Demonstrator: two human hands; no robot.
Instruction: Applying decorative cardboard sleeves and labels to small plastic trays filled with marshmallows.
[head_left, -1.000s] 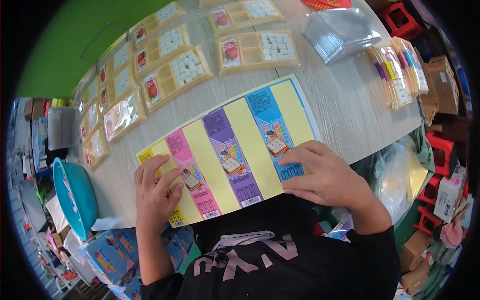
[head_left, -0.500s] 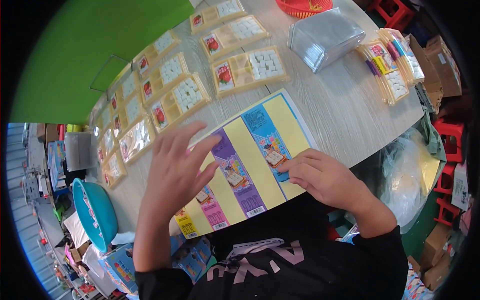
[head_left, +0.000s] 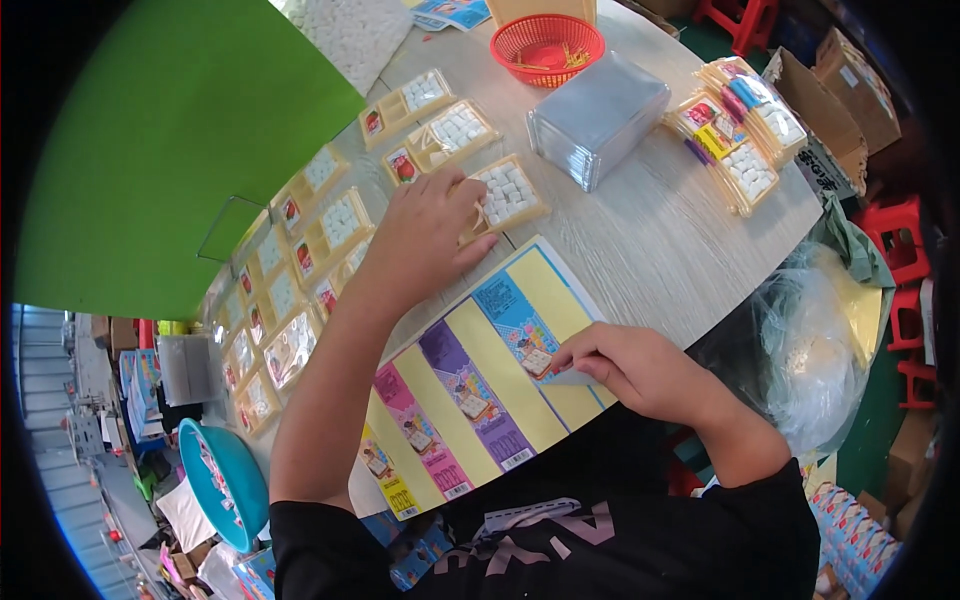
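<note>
My left hand (head_left: 425,235) reaches across the table onto a shallow clear tray (head_left: 512,196) with white cube-shaped pieces. Its fingers and thumb lie around the tray's left part, hiding the compartments there. Nearer me lies a yellow sheet (head_left: 545,405) with printed label strips: blue (head_left: 515,318), purple (head_left: 470,385), pink (head_left: 412,420) and yellow (head_left: 385,470). At the sheet's right side, my right hand (head_left: 640,370) pinches the lower end of the blue strip, which is lifted and bent up from the sheet.
Several similar trays (head_left: 340,222) stand in rows at the left. A stack of clear plastic lids (head_left: 605,115), a red basket (head_left: 548,50) and packed trays (head_left: 735,140) stand farther back. A teal basin (head_left: 225,485) is at lower left, a plastic bag (head_left: 810,350) at right.
My left hand has moved forward from above the sheet to the tray. The lower end of the blue strip has come up between my right fingers. The whole view has shifted.
</note>
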